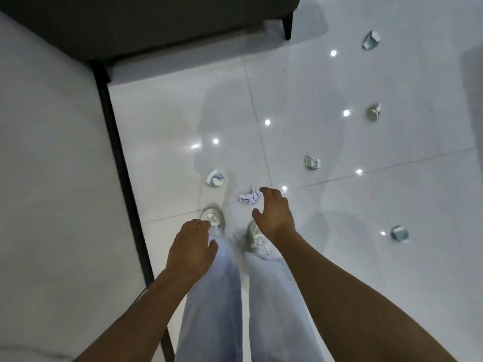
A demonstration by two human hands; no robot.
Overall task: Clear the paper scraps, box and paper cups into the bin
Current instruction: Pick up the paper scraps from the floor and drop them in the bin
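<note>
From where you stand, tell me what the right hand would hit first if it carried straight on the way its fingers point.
Most likely the crumpled paper scrap on the floor, just off the right hand fingertips; height above the floor is unclear.

A glossy floor of large pale grey-white tiles [326, 142], dotted with bright lamp reflections, carries scattered litter. Near the middle lies a crumpled white and lilac paper scrap [248, 197], with a crushed white and teal paper cup [216, 178] just to its left. Further right, well apart from one another, lie four more crushed paper cups: one near the middle [312, 162], one nearer on the right [400, 233], one further off [373, 112], and the farthest [371, 40] at the upper right.
</note>
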